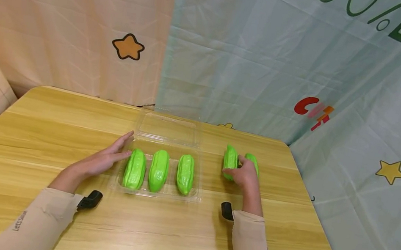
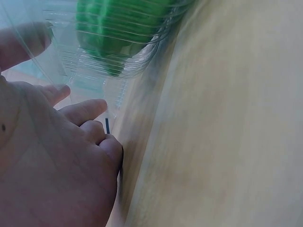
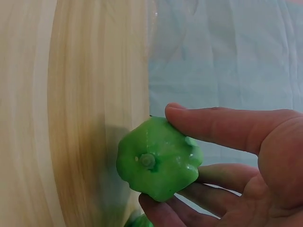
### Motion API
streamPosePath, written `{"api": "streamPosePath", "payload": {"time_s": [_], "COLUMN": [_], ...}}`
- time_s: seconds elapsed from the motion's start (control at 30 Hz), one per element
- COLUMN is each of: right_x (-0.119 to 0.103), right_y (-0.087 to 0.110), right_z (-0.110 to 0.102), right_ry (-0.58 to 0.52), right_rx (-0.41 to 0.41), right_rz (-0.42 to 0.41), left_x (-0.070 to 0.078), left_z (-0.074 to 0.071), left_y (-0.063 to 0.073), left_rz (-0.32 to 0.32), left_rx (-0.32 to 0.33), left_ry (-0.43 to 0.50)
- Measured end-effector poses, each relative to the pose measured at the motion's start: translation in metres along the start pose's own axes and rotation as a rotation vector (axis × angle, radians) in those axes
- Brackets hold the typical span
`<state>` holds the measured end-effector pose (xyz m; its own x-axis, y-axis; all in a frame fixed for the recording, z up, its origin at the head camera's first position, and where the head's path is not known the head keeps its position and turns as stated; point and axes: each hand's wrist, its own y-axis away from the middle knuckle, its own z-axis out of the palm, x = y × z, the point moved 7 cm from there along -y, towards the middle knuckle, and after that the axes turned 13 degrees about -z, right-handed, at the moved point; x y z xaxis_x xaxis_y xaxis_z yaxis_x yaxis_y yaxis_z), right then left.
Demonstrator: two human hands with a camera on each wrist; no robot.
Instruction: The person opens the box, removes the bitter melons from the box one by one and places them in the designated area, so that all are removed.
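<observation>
Three green ribbed gourds, a left one (image 1: 134, 171), a middle one (image 1: 158, 172) and a right one (image 1: 185, 175), lie side by side in a clear plastic box (image 1: 195, 200). Its hinged lid (image 1: 169, 129) is folded back, away from me. My left hand (image 1: 103, 160) is at the box's left side with extended fingers; in the left wrist view the thin plastic crosses its thumb. Right of the box, my right hand (image 1: 248, 176) pinches a similar gourd (image 3: 158, 163) between thumb and fingers, stem end towards the wrist camera. Another gourd (image 1: 253, 161) lies just right of it, partly hidden by that hand.
The wooden table (image 1: 153, 238) has rounded far corners. A printed curtain (image 1: 251, 64) hangs behind its far edge and along the right side. Black wrist mounts, one on the left (image 1: 90, 200) and one on the right (image 1: 227, 211), stick out from the sleeves.
</observation>
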<state>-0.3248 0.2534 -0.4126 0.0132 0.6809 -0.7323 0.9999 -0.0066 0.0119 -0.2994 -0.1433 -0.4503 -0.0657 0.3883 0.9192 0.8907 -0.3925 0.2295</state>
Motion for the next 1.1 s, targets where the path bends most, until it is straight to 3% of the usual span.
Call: {"api": "streamPosePath", "payload": {"time_s": [0.6, 1.1], "right_x": [0.0001, -0.0022], "right_y": [-0.0034, -0.0015], "right_z": [0.0056, 0.0027], "right_ry": [0.191, 0.274], "right_rx": [-0.015, 0.067], "right_rz": [-0.029, -0.069], "left_x": [0.0003, -0.0014], "left_z": [-0.0006, -0.0001], "left_y": [0.0003, 0.0001], "left_rz": [-0.003, 0.005], "left_rx": [0.008, 0.013], "left_ry": [-0.006, -0.004]}}
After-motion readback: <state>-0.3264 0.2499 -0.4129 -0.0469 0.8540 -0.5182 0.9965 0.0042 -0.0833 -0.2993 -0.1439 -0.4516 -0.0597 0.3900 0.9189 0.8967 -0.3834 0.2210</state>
